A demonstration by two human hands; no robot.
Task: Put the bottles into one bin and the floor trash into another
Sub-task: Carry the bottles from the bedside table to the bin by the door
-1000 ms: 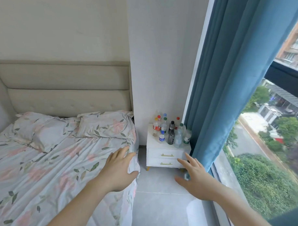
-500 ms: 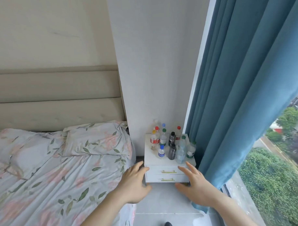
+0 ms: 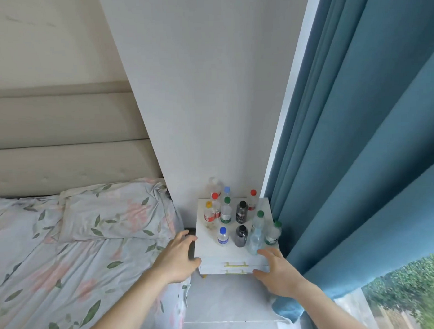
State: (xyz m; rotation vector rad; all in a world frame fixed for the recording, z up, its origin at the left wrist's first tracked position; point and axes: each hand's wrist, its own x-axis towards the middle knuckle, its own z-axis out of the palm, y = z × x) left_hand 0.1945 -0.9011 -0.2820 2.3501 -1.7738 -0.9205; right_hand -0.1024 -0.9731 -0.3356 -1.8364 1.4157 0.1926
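Several plastic bottles stand upright on a small white nightstand (image 3: 209, 248) between the bed and the curtain. A blue-capped bottle (image 3: 222, 236), a dark bottle (image 3: 241, 236) and a tall clear green-capped bottle (image 3: 256, 233) form the front row. My left hand (image 3: 177, 259) is open beside the nightstand's front left corner. My right hand (image 3: 278, 273) is open at the front right corner, fingertips just below the clear bottle. Neither hand holds anything. No bin and no floor trash are in view.
A bed (image 3: 67, 268) with a floral sheet and pillow (image 3: 114, 212) fills the left. A blue curtain (image 3: 358, 159) hangs at the right beside a window. A white wall column (image 3: 209, 103) rises behind the nightstand. A strip of grey floor (image 3: 228, 301) lies in front.
I have come closer to the nightstand and look down on it more steeply. Both open hands have reached forward to its front corners.
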